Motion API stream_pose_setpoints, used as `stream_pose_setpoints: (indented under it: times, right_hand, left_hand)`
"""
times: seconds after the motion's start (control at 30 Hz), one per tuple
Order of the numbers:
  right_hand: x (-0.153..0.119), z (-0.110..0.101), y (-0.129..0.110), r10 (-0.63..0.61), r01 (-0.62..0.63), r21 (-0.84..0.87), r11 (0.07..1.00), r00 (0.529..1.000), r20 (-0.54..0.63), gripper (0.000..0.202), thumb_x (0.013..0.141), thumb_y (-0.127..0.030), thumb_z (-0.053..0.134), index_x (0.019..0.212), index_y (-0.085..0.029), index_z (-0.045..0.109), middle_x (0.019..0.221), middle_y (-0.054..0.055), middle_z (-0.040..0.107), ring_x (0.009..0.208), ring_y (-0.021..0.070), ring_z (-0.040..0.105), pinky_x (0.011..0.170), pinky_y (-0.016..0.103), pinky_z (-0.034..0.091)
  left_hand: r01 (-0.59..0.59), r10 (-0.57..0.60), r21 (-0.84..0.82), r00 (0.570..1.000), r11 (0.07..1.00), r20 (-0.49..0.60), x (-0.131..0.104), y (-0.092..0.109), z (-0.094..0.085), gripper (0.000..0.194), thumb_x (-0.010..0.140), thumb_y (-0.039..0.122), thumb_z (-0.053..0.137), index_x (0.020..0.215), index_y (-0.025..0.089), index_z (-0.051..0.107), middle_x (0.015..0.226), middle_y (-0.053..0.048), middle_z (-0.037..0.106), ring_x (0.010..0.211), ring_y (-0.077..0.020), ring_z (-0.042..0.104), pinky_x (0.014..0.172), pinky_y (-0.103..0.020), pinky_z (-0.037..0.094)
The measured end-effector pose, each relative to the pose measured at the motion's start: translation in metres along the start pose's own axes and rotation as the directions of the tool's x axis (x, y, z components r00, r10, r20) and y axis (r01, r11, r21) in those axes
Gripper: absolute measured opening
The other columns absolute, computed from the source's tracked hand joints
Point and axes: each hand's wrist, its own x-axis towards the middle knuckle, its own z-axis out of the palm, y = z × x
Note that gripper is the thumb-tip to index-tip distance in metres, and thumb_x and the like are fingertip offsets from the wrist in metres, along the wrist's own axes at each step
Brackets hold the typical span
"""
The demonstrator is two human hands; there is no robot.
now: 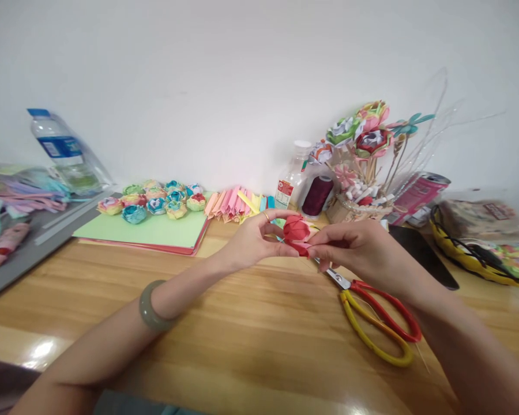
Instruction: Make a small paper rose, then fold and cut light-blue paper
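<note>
Between my two hands, above the wooden table (225, 323), is a red and pink paper flower (296, 229). My left hand (259, 239) is closed on its left side, thumb below and index finger behind. From the right, my right hand (350, 245) pinches the flower's lower pink and red edge between thumb and fingers. Scissors (372, 314) with one red and one yellow handle lie under and beside my right hand, their blades partly hidden by it. Folded paper strips (231, 203) in orange, pink, yellow and blue lie behind my left hand.
Several finished paper flowers (157, 205) sit on green paper (151, 233). A water bottle (63, 153) stands far left by a grey board (47, 230). Behind my hands are a clear bottle (292, 176), a purple thread spool (317, 195) and a flower-filled basket (357, 208). A black phone (424, 256) lies right.
</note>
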Motion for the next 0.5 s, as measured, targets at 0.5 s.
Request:
stream_pose_setpoints:
  times: [0.5]
  right_hand:
    - [-0.0045,0.0001,0.0005,-0.141,0.141,-0.066,0.988,0.99,0.001,0.022,0.081,-0.033,0.054,0.078,-0.015,0.067,0.057,0.002,0.067,0.052,0.0114,0.061,0.052,0.021,0.046]
  left_hand:
    - [-0.051,0.05,-0.055,0.999,0.997,-0.008,0.0007,0.0024,-0.0009,0.055,0.056,0.019,0.081,0.104,0.02,0.056,0.098,-0.003,0.064,0.088,-0.0165,0.062,0.079,-0.033,0.049]
